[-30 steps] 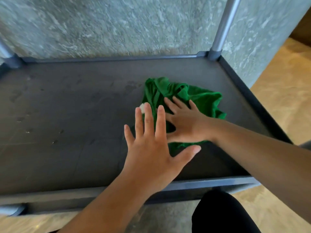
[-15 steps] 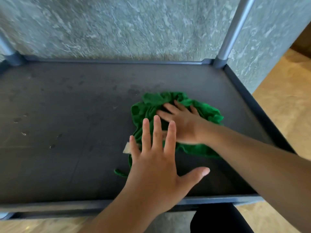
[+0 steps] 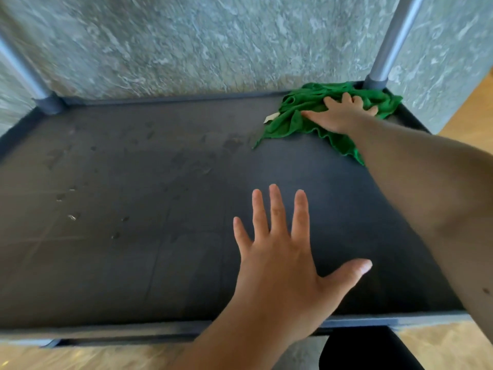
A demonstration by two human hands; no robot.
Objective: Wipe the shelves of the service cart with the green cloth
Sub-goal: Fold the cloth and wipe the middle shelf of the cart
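Right hand [image 3: 344,114], grip open and flat, is pressing the green cloth [image 3: 298,113] into the shelf's [image 3: 133,263] far right corner. Left hand [image 3: 280,257], spread and holding nothing, is reaching over the front edge. Marks, possibly dried drips, are dotting the left half, suggesting wiping remains.

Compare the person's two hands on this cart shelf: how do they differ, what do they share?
The right hand presses the green cloth; the left hand touches no cloth. The right hand is at the shelf's far right corner; the left hand is near its front edge. Both have straight fingers.
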